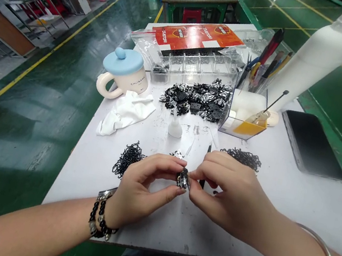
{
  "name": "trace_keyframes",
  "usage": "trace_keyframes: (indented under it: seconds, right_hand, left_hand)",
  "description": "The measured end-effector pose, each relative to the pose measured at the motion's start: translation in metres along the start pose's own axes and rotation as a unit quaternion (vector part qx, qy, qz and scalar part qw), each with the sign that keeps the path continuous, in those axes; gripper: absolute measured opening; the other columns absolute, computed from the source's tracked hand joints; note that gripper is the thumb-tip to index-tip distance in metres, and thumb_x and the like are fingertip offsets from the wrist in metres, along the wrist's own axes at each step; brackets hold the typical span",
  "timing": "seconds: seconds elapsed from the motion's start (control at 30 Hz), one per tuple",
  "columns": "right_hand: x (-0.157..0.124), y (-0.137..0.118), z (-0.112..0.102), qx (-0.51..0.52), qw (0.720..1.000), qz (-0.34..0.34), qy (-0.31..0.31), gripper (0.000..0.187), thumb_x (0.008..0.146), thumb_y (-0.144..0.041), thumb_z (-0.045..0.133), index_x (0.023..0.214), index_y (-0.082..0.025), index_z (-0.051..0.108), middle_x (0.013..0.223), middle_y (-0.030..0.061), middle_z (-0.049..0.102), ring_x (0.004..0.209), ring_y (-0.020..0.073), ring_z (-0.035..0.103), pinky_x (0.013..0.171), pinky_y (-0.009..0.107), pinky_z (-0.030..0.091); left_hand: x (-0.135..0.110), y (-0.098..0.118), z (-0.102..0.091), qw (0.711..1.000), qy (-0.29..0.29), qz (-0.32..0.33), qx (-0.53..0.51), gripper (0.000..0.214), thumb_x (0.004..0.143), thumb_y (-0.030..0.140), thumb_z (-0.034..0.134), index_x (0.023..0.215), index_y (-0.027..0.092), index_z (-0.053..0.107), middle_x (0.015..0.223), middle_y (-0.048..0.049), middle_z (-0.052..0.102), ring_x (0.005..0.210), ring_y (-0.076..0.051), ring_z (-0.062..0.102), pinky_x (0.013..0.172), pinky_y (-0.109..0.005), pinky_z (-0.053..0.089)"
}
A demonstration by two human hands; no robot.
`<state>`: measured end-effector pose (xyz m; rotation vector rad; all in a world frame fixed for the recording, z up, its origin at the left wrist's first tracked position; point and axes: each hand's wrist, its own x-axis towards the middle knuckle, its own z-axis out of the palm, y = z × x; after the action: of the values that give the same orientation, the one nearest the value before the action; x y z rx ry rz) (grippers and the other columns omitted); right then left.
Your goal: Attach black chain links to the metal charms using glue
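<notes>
Between the thumb and fingers of my left hand [148, 183] is a small black and silver metal part [182, 178], held just above the table. My right hand [226, 188] meets it from the other side, thumb and forefinger pinched at the part's edge; whatever tiny piece they grip is hidden. A dark pen-like tool [206, 165] shows partly behind my right fingers. Left of my left hand lies a heap of small black hooked pieces [129, 159]. A similar heap of black pieces [243, 158] sits beyond my right hand. A few shiny bits [177, 154] lie behind my left fingers.
Farther back is a pile of black metal parts [198, 97], with a small white squeeze bottle [175, 126] before it. A lidded mug [123, 75] and white cloth [127, 113] stand left. At right are a clear tool box [246, 115], a tall white bottle [326, 54] and a phone [313, 144].
</notes>
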<state>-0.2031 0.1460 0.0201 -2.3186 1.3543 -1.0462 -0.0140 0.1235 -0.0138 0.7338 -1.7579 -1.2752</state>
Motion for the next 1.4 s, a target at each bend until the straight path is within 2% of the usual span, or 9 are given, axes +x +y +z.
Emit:
trace_keyframes:
  seconds: [0.37, 0.67, 0.8, 0.97, 1.17, 1.4]
  right_hand:
    - [-0.0028, -0.0015, 0.0004, -0.011, 1.000, -0.003, -0.011, 0.014, 0.076, -0.008, 0.054, 0.063, -0.012, 0.053, 0.060, 0.0002, 0.047, 0.060, 0.0109, 0.040, 0.058, 0.025, 0.033]
    - [-0.0011, -0.0018, -0.0012, -0.010, 1.000, -0.013, -0.011, 0.016, 0.077, -0.008, 0.051, 0.061, -0.012, 0.053, 0.060, 0.0011, 0.048, 0.060, 0.0112, 0.041, 0.058, 0.025, 0.033]
    - [0.0013, -0.0014, -0.0025, 0.056, 0.998, 0.038, 0.003, 0.014, 0.072, -0.005, 0.056, 0.062, -0.013, 0.053, 0.058, -0.0029, 0.044, 0.057, 0.0077, 0.041, 0.053, 0.021, 0.031]
    - [0.0023, -0.0008, -0.0051, 0.097, 0.992, 0.075, -0.023, 0.013, 0.073, -0.006, 0.058, 0.063, -0.013, 0.057, 0.057, -0.0037, 0.046, 0.057, 0.0059, 0.043, 0.052, 0.019, 0.032]
    - [0.0031, 0.0007, -0.0056, 0.096, 0.992, 0.078, -0.032, 0.013, 0.074, -0.007, 0.058, 0.063, -0.013, 0.057, 0.057, -0.0032, 0.049, 0.056, 0.0060, 0.043, 0.052, 0.019, 0.032]
    - [0.0029, 0.0004, -0.0069, 0.088, 0.994, 0.055, -0.034, 0.014, 0.075, -0.006, 0.056, 0.063, -0.013, 0.056, 0.058, -0.0031, 0.048, 0.056, 0.0058, 0.043, 0.052, 0.019, 0.033]
  left_hand:
    - [-0.0010, -0.0022, 0.0015, 1.000, -0.001, 0.005, -0.012, 0.039, 0.073, 0.002, 0.070, 0.106, 0.023, 0.066, 0.109, -0.0054, 0.066, 0.106, -0.017, 0.062, 0.091, -0.024, 0.056]
    - [0.0006, 0.0010, 0.0045, 0.998, 0.002, -0.040, -0.052, 0.037, 0.074, 0.002, 0.069, 0.104, 0.023, 0.067, 0.107, -0.0027, 0.066, 0.098, -0.013, 0.065, 0.086, -0.015, 0.056]
    - [0.0006, 0.0013, 0.0045, 0.996, 0.015, -0.044, -0.080, 0.037, 0.075, 0.001, 0.068, 0.104, 0.023, 0.067, 0.108, -0.0021, 0.066, 0.098, -0.013, 0.066, 0.088, -0.017, 0.056]
    - [0.0014, 0.0001, 0.0040, 0.995, 0.026, -0.048, -0.082, 0.035, 0.073, 0.001, 0.070, 0.102, 0.022, 0.068, 0.107, -0.0029, 0.067, 0.096, -0.014, 0.067, 0.085, -0.017, 0.057]
    - [0.0017, 0.0003, 0.0032, 0.995, 0.026, -0.048, -0.086, 0.035, 0.072, 0.002, 0.071, 0.101, 0.021, 0.068, 0.104, -0.0038, 0.067, 0.092, -0.014, 0.069, 0.083, -0.019, 0.059]
    - [0.0026, 0.0010, 0.0016, 0.996, 0.024, -0.031, -0.076, 0.039, 0.070, 0.000, 0.072, 0.102, 0.021, 0.068, 0.101, -0.0029, 0.067, 0.090, -0.013, 0.069, 0.082, -0.017, 0.058]
